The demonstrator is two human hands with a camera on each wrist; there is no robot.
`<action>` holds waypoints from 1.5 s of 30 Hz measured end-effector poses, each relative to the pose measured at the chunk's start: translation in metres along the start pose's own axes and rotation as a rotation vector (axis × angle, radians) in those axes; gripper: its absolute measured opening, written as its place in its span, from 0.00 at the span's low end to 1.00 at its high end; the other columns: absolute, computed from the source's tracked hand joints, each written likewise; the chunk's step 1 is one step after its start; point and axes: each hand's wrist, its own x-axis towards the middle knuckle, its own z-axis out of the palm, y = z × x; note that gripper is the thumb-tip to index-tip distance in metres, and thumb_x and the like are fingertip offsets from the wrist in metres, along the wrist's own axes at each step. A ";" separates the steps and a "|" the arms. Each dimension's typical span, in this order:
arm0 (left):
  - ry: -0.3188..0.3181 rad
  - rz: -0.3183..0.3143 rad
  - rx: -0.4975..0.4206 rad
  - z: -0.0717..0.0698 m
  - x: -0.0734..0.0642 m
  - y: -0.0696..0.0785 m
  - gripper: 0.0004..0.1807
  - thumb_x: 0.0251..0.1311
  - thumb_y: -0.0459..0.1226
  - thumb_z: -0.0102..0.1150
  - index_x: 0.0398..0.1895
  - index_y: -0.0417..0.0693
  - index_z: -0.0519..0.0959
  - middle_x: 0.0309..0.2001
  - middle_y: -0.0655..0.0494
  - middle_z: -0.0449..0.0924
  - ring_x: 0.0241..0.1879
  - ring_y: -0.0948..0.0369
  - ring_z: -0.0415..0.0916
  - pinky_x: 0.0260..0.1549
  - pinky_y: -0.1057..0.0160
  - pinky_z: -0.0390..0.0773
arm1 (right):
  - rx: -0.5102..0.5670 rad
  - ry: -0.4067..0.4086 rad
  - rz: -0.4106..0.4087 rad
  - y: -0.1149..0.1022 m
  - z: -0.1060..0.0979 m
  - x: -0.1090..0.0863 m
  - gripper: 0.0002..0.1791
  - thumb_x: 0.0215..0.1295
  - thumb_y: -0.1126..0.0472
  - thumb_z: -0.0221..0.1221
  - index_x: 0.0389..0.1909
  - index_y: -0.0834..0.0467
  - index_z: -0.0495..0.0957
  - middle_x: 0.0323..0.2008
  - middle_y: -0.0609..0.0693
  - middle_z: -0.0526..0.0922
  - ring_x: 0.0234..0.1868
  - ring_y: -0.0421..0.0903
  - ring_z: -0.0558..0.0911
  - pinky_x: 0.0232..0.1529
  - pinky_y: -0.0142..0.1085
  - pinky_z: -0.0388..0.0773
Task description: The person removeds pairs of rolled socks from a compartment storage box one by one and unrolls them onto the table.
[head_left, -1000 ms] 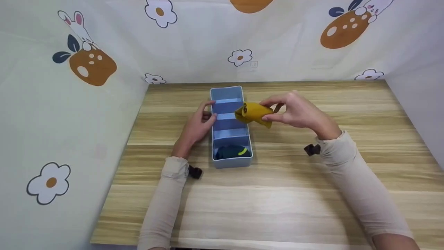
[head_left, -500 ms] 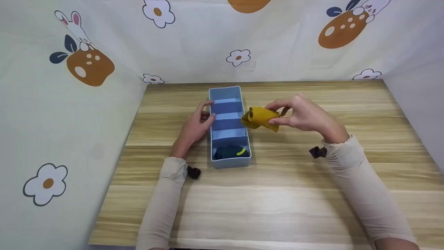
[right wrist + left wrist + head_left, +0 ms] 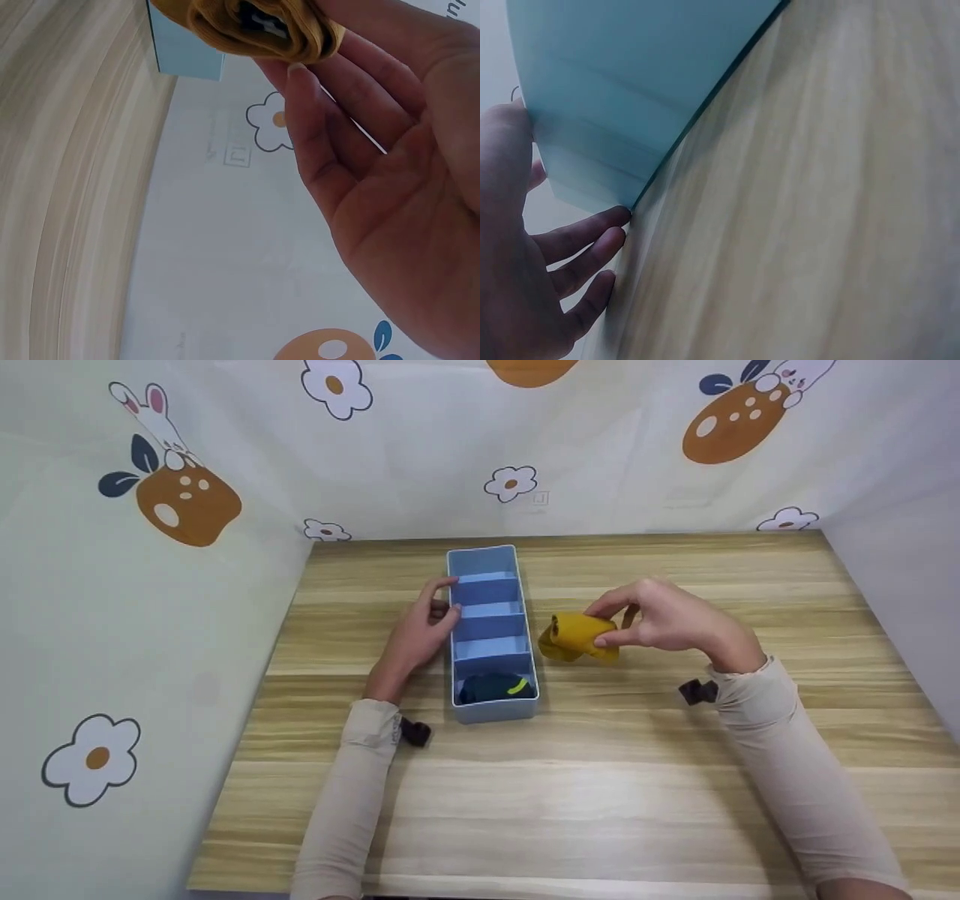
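Wood-grained surface (image 3: 592, 810) bears a blue divided box (image 3: 496, 711), its long axis running away from the person. The left hand (image 3: 415, 634) rests its fingers against the box's left side; the right hand (image 3: 671, 619) pinches a yellow rolled cloth (image 3: 579, 633) just right of it, lying crosswise, coiled end facing the box.

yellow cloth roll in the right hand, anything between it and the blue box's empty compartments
Only the right wall of the blue box does: the yellow cloth roll, in the right hand, is outside it. The left hand touches the opposite side. Nothing else visible.
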 end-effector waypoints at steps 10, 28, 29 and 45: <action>-0.003 -0.005 -0.017 -0.001 -0.001 -0.001 0.28 0.77 0.56 0.57 0.77 0.78 0.69 0.57 0.52 0.87 0.56 0.58 0.84 0.62 0.49 0.83 | 0.076 -0.111 0.058 0.025 0.010 0.009 0.19 0.67 0.56 0.76 0.57 0.53 0.89 0.52 0.49 0.93 0.55 0.48 0.91 0.53 0.44 0.88; -0.032 0.041 0.010 -0.007 0.001 0.004 0.28 0.77 0.55 0.57 0.78 0.71 0.70 0.78 0.56 0.71 0.74 0.55 0.72 0.74 0.46 0.74 | 0.148 -0.058 0.050 0.068 0.038 0.030 0.21 0.77 0.62 0.65 0.68 0.62 0.82 0.62 0.61 0.87 0.61 0.59 0.87 0.65 0.56 0.83; -0.032 0.043 0.015 -0.008 0.001 0.004 0.28 0.77 0.55 0.57 0.77 0.71 0.71 0.78 0.56 0.70 0.74 0.55 0.72 0.74 0.46 0.74 | 0.153 -0.052 0.040 0.069 0.040 0.030 0.21 0.78 0.63 0.64 0.68 0.62 0.81 0.62 0.62 0.86 0.61 0.59 0.86 0.65 0.57 0.82; 0.034 0.097 0.289 -0.016 -0.003 0.047 0.28 0.74 0.50 0.60 0.75 0.60 0.75 0.83 0.44 0.62 0.82 0.42 0.56 0.78 0.34 0.57 | 0.152 -0.056 0.034 0.070 0.041 0.022 0.22 0.79 0.63 0.63 0.70 0.59 0.80 0.64 0.59 0.85 0.61 0.58 0.85 0.66 0.58 0.81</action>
